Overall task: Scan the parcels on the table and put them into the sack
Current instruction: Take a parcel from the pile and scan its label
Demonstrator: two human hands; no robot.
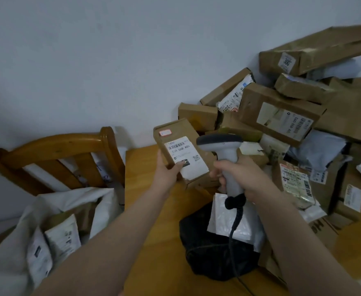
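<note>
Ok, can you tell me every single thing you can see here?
wooden table: one, orange-brown, middle of view.
brown cardboard box with a white label: one, brown, held above the table.
grey handheld scanner: one, grey, beside that box.
black cable: one, black, hanging from the scanner.
pile of brown cardboard parcels: many, brown, right side, against the white wall.
black plastic bag parcel: one, black, on the table.
white woven sack: one, white, left of the table, parcels inside.
wooden chair: one, orange-brown, behind the sack.
left grip: one, holds the box.
right grip: one, holds the scanner's handle.
</note>
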